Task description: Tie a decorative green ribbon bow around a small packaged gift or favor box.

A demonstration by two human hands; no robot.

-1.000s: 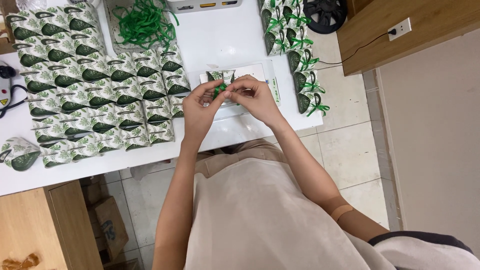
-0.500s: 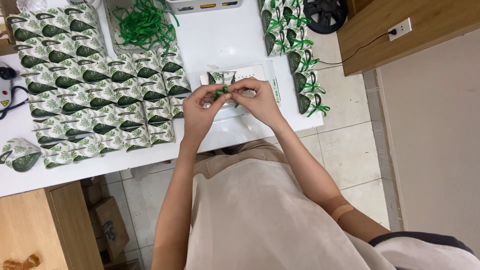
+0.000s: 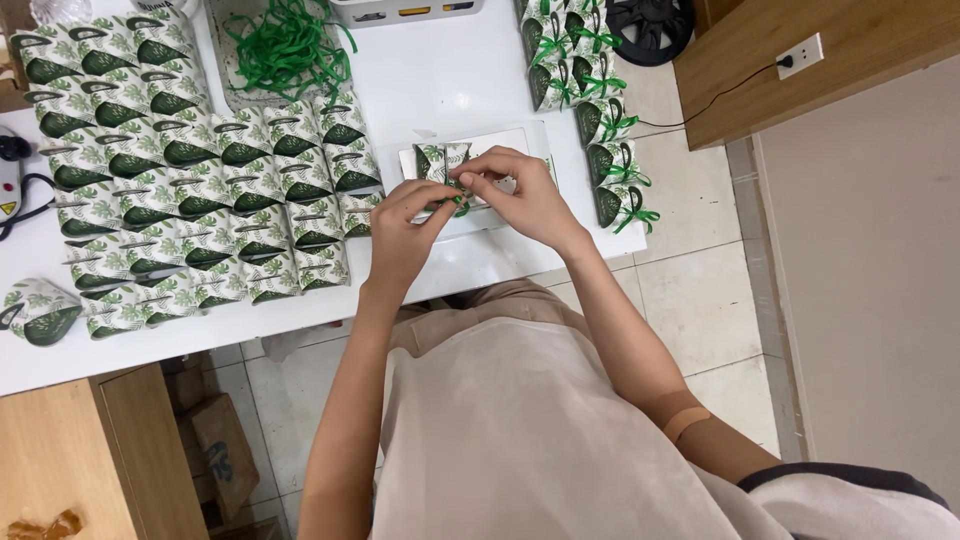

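Both hands, left hand and right hand, pinch a green ribbon on one leaf-print box; ribboned boxes fill the upper right, many unribboned boxes remain at left.

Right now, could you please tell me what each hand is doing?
Left hand: closed, pinching the green ribbon on the leaf-print box.
Right hand: closed, pinching the same ribbon.

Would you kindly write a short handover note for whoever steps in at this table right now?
Left hand and right hand: both pinch a green ribbon at a leaf-print box over the white table.
Done: ribboned boxes line the right edge.
Left: rows of unribboned boxes on the left; loose ribbons lie behind them.
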